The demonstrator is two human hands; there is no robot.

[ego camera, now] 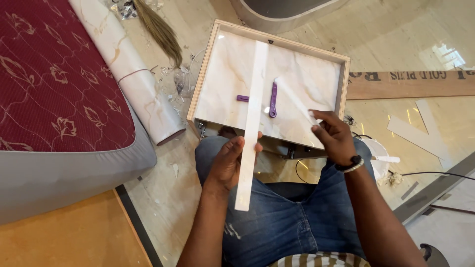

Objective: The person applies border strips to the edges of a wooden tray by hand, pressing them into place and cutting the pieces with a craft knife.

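Where the blue-jeaned knees [277,217] fill the bottom of the view, both forearms reach forward over them. The left hand [228,165] is curled around a long white laminate strip [252,123], fingers wrapped behind it and thumb pressed on its near face; the strip's lower end hangs free over the lap and its upper end lies across the tray, nearly reaching the far wall. The right hand [334,136], a dark band and white beads at the wrist, pinches with thumb and fingertips close together the end of a thin, translucent peeled film [294,99] that runs up-left over the tray; whether it is joined to anything is hard to make out. Both sit over a shallow plywood-walled tray with a marble-patterned base [237,74], its near edge tipped against the knees and partly hidden by the hands. On the base lie a purple-handled cutter [273,100], just right of the strip, and a small purple piece [242,98] touching the strip's left edge. Left of the tray, a rolled marble-pattern sheet [129,69] lies against a maroon mattress [54,84], leaving a narrow littered gap of floor. Right, bare floor holds white offcuts [420,133] and a long wooden board [410,84], cut off by the frame.
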